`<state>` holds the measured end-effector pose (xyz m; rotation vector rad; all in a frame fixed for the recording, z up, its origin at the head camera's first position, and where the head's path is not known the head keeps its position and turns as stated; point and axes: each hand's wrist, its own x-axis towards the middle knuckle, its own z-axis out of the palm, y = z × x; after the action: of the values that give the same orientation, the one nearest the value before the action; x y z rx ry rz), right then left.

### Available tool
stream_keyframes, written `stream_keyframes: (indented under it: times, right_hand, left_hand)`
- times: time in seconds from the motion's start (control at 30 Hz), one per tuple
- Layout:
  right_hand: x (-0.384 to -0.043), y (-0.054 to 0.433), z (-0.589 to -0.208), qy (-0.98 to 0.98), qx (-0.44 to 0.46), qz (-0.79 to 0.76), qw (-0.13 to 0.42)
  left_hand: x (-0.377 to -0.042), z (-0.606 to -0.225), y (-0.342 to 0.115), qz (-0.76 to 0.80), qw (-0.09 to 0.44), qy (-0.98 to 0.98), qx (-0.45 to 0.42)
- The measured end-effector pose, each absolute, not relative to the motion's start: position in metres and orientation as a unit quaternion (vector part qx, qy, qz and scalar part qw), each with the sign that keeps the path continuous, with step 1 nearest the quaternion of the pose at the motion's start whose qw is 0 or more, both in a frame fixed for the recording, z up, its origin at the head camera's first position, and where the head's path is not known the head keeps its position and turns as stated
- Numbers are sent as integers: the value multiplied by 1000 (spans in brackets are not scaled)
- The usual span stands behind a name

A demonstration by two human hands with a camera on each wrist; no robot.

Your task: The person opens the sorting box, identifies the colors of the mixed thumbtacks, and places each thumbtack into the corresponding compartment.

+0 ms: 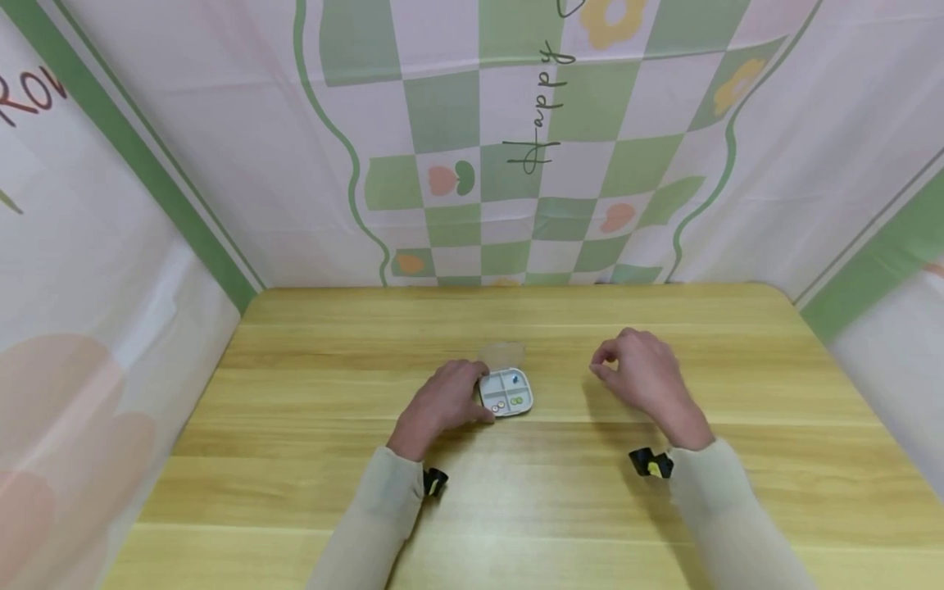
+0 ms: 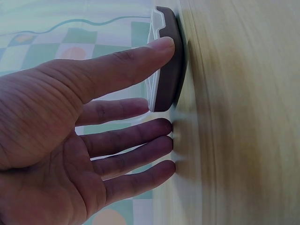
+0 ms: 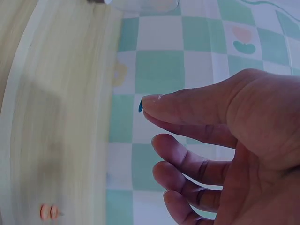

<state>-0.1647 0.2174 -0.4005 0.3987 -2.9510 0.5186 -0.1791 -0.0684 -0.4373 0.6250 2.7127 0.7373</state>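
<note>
A small white pill box (image 1: 506,390) with four compartments lies on the table, its clear lid (image 1: 501,354) swung back. My left hand (image 1: 444,400) grips the box at its left side, thumb at the near edge and index finger at the far edge. In the left wrist view its dark base (image 2: 169,70) shows under the thumb. A blue bit lies in the far right compartment, and small round pieces lie in the two near ones. Right of the box, my raised right hand (image 1: 649,373) pinches a small blue piece (image 3: 140,106) between thumb and index finger.
Two small orange round pieces (image 3: 49,212) lie on the wooden table (image 1: 575,508) in the right wrist view. A patterned cloth (image 1: 509,221) hangs behind the table's far edge, and more cloth hangs at both sides.
</note>
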Motion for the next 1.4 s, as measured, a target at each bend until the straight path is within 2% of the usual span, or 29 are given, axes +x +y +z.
stream_keyframes:
  times: [0.37,0.9,1.4]
  right_hand:
    - [-170,183,-406,-973,137,177,50]
    - [-180,146,-419,-965,175,184,63]
    - [-185,130,-430,-967,175,183,33]
  left_hand:
    - [-180,-437,-67,253,129,934,215]
    - [-180,-436,-69,252,124,934,221]
    - [-181,-436,-69,253,122,932,230]
